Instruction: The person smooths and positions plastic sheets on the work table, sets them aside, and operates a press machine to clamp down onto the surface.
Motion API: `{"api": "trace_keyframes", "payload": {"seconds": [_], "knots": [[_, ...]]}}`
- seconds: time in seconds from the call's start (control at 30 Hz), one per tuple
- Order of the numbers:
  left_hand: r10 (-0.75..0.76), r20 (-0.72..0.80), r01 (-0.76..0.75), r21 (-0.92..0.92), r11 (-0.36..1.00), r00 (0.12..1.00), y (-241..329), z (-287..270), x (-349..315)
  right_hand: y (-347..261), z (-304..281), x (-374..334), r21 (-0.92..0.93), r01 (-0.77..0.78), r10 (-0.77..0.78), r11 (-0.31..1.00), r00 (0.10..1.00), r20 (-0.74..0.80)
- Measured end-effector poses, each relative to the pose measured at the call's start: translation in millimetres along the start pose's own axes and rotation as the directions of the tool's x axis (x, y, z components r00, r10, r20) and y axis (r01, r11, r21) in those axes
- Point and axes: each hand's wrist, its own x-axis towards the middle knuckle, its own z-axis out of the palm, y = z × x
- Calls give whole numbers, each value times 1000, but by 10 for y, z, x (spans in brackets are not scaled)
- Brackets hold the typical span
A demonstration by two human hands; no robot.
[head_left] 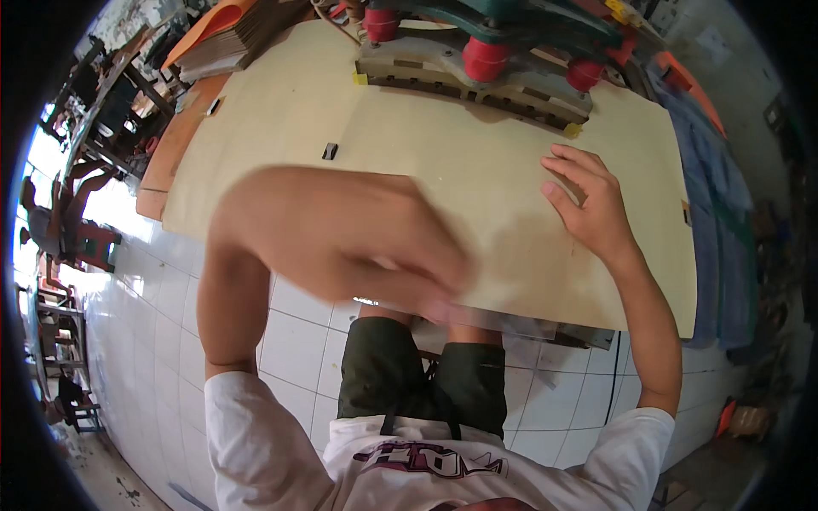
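Note:
My left hand [349, 234] is raised close to the camera above the near edge of the pale yellow tabletop sheet [281, 119]. It is smeared by motion, with its fingers bent and drawn together. Just below its fingertips is a see-through, plastic-like strip [503, 321] along the sheet's front edge; whether the fingers hold it is unclear. My right hand [588, 200] hovers over or rests on the right part of the sheet, fingers apart and slightly curved, with nothing in them. Beyond it stands a machine with a grey metal bar [426, 64] and red cylinders [487, 60].
Small dark clips [330, 152] lie on the sheet. A stack of brown sheets with an orange top [217, 38] stands at the far left. Blue cloth-like material [720, 230] hangs along the right edge. A red stool [98, 243] stands on the tiled floor to the left.

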Motion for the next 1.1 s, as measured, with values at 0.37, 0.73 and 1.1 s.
{"api": "trace_keyframes", "payload": {"seconds": [0.37,0.73,1.1], "knots": [[-395,-919,553,-336,762,-14,-1448,-1190,-1461,-198,-537,124,-114,-79,9,990,857,-516],[-148,-983,828,10,560,112,-1816,-1030,-1260,2105,-2932,-1931,-618,-713,787,332,570,-235],[-144,-984,904,34,426,105,-1787,-951,-1322,2199,-2673,-2582,-326,-846,834,423,504,-226]]}}
